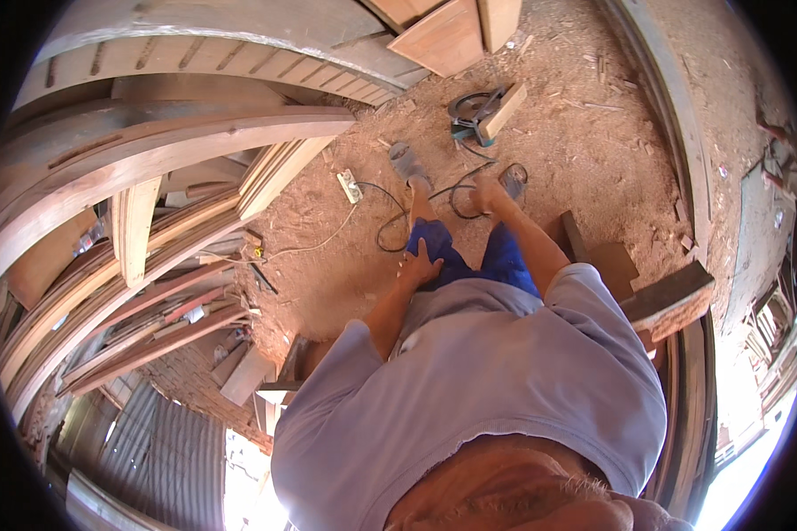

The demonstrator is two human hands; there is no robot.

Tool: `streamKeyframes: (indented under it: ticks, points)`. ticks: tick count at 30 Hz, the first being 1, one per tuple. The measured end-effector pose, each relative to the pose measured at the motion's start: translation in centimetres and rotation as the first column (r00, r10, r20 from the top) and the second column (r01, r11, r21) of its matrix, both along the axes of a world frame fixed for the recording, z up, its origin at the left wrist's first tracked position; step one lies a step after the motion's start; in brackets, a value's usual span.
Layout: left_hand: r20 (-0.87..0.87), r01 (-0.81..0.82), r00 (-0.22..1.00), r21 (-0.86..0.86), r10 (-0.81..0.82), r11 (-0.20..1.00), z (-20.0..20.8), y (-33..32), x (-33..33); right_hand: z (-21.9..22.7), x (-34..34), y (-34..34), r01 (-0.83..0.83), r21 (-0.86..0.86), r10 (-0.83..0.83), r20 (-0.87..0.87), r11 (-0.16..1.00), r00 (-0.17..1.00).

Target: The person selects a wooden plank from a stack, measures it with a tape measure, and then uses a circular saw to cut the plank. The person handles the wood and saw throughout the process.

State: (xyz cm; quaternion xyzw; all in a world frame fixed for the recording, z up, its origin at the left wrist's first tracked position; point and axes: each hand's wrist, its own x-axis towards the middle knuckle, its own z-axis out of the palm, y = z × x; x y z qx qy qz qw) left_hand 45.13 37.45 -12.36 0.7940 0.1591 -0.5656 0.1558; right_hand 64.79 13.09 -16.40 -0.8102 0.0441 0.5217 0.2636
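My left hand [423,265] rests on my left knee, on the blue shorts [511,257], with its fingers apart and nothing in it. My right hand [483,195] hangs low in front of my right knee, beside my right foot in a dark sandal [513,180]. A black cable [453,202] loops on the ground right by that hand; whether the fingers hold it is too small to make out. Beyond my feet lies a dark and teal power tool with a round guard [475,108], against a short wooden block [505,110].
A pale socket strip [349,187] with a plugged cable lies left of my feet. Long boards and beams [168,168] are stacked along the left. Wood chips cover the dirt floor [584,150]. A long timber [677,115] runs along the right, and a thick board end [673,301] juts out beside me.
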Motion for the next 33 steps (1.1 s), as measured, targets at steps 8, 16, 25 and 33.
streamKeyframes:
  ticks: [8, 16, 25, 33]
  points:
    - [0.169, -0.236, 0.966, 0.256, 0.197, 0.937, -1.7, 3.6, 10.8, -15.2, 3.2, 10.1, -0.264, 0.037, 0.264, 0.008, 0.964, 0.965]
    - [0.379, -0.387, 0.881, 0.231, 0.284, 0.893, -4.9, 8.3, 8.7, -31.5, 5.4, 11.2, -0.518, -0.329, 0.588, 0.161, 0.79, 0.793]
    - [0.471, -0.409, 0.846, 0.273, 0.25, 0.871, -5.7, 8.1, 6.7, -37.7, 10.5, 10.0, -0.449, -0.291, 0.444, -0.086, 0.845, 0.892]
    - [0.371, -0.43, 0.856, 0.123, 0.361, 0.894, -5.6, 8.9, 8.3, -27.1, 13.2, 5.4, -0.679, -0.451, 0.629, -0.283, 0.579, 0.724]
